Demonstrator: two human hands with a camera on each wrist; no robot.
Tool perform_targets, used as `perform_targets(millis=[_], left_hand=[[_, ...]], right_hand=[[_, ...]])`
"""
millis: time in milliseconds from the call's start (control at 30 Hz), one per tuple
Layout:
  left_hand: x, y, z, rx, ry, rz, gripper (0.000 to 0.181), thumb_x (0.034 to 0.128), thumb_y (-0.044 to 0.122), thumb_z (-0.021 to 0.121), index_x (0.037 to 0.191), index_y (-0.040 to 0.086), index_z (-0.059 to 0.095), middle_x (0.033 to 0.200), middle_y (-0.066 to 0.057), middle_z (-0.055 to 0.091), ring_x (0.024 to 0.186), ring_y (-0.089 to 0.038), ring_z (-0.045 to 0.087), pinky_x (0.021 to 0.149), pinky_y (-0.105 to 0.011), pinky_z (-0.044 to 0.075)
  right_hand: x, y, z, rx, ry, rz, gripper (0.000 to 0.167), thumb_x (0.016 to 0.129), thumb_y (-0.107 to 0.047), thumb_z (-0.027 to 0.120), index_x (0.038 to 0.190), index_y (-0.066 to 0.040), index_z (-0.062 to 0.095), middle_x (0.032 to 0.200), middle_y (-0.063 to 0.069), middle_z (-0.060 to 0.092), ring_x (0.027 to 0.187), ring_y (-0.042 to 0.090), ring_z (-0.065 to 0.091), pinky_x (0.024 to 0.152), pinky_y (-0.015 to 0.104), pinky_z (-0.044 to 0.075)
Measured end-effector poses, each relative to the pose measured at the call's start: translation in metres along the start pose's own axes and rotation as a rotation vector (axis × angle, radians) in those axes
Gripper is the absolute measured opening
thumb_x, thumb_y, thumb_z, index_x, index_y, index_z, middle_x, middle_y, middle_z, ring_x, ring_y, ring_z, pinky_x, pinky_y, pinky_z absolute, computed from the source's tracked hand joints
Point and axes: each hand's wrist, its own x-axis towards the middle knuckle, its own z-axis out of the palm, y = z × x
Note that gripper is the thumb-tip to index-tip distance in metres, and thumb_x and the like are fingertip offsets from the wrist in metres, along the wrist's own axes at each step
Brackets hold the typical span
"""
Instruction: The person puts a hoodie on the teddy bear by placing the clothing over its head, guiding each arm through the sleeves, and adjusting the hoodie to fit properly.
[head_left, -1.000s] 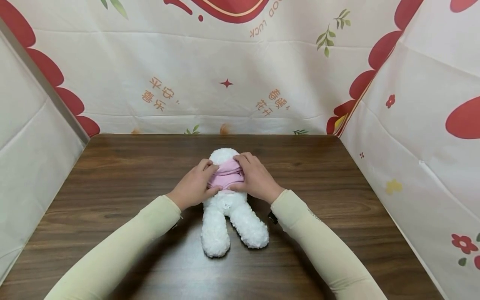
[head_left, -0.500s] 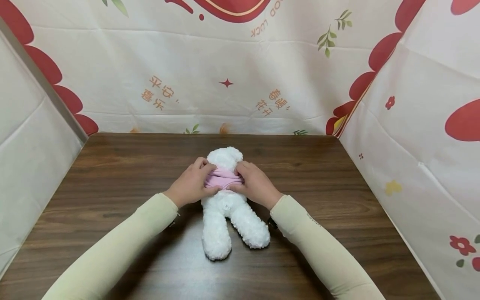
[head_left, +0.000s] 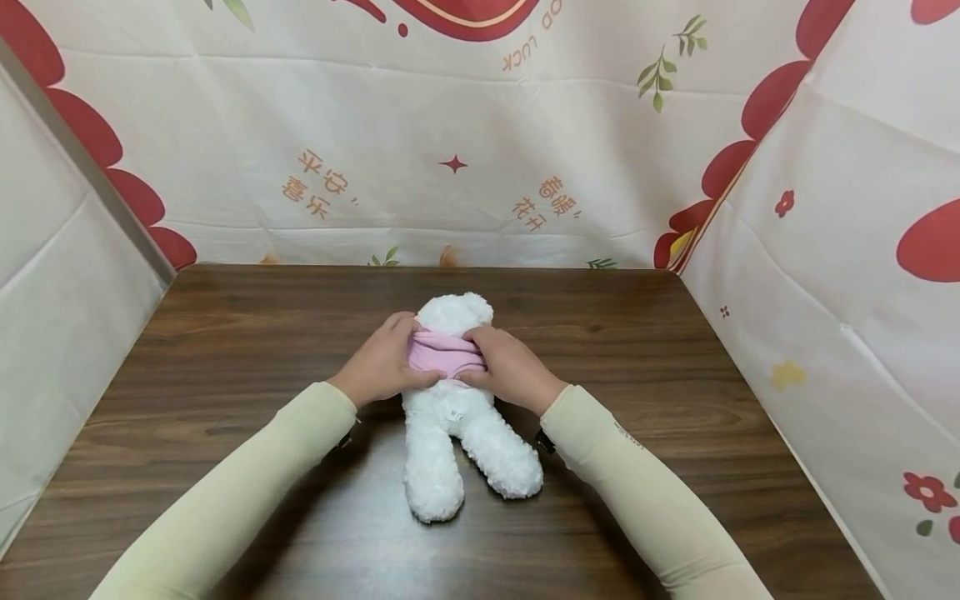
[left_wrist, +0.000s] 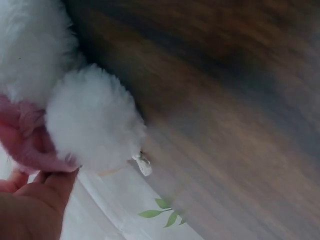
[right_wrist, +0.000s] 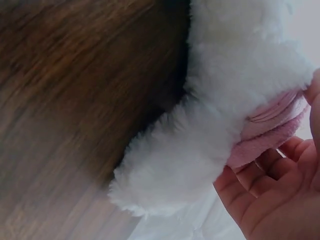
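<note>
A white fluffy plush toy (head_left: 432, 471) lies on its back or front, I cannot tell which, with its legs toward me. Around its upper body sits a bunched pink doll garment (head_left: 442, 352), just below the head (head_left: 453, 313). My left hand (head_left: 381, 360) pinches the garment's left side between thumb and fingers. On the other side, my right hand (head_left: 517, 367) pinches its right edge. In the left wrist view the pink cloth (left_wrist: 37, 155) is gathered at the fingertips, beside a round white furry part. The right wrist view has folded pink cloth (right_wrist: 267, 142) against the curled fingers.
The toy lies on a dark wood-grain table (head_left: 247, 333). A white printed cloth (head_left: 390, 142) hangs behind the table, with further cloth panels at the left and right sides. A small white tag (head_left: 455, 415) is between the toy's legs.
The garment's upper edge has come down off the toy's head, so more of the head shows. Both hands have shifted slightly toward me and kept hold of the cloth.
</note>
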Motion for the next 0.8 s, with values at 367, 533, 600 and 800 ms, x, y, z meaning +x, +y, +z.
perform_targets(millis=[367, 533, 600, 800], left_hand=[[-0.0029, 0.0009, 0.0036, 0.049, 0.026, 0.03, 0.067, 0.0753, 0.046, 0.082, 0.118, 0.002, 0.054, 0.147, -0.017, 0.037, 0.106, -0.031, 0.06, 0.093, -0.042, 0.049], [-0.0024, 0.0007, 0.0021, 0.102, 0.018, 0.078, 0.065, 0.0774, 0.046, 0.08, 0.122, 0.007, 0.055, 0.148, -0.011, 0.042, 0.097, -0.03, 0.064, 0.087, -0.042, 0.052], [-0.0015, 0.0013, 0.001, 0.181, 0.035, 0.101, 0.063, 0.0773, 0.05, 0.079, 0.118, 0.009, 0.057, 0.138, -0.008, 0.05, 0.085, -0.026, 0.064, 0.076, -0.041, 0.054], [0.0, 0.0076, -0.0016, 0.439, 0.096, 0.12, 0.06, 0.0741, 0.065, 0.073, 0.096, 0.012, 0.056, 0.095, 0.0, 0.056, 0.059, -0.017, 0.049, 0.056, -0.037, 0.044]], right_hand=[[0.0007, 0.0005, -0.0043, -0.096, -0.074, -0.037, 0.084, 0.091, -0.035, 0.073, 0.157, -0.011, 0.027, 0.104, 0.008, 0.058, 0.085, 0.019, 0.056, 0.077, 0.035, 0.048], [0.004, 0.0002, -0.0068, -0.166, -0.147, -0.037, 0.081, 0.091, -0.041, 0.07, 0.155, -0.01, 0.032, 0.094, 0.005, 0.052, 0.072, 0.016, 0.048, 0.067, 0.033, 0.045], [0.0056, 0.0, -0.0073, -0.189, -0.16, -0.014, 0.082, 0.091, -0.044, 0.07, 0.155, -0.008, 0.033, 0.097, 0.005, 0.053, 0.073, 0.015, 0.05, 0.067, 0.032, 0.046], [0.0068, -0.0031, -0.0075, -0.19, -0.159, 0.049, 0.081, 0.089, -0.044, 0.071, 0.154, -0.01, 0.035, 0.106, 0.008, 0.056, 0.075, 0.017, 0.054, 0.07, 0.035, 0.049]])
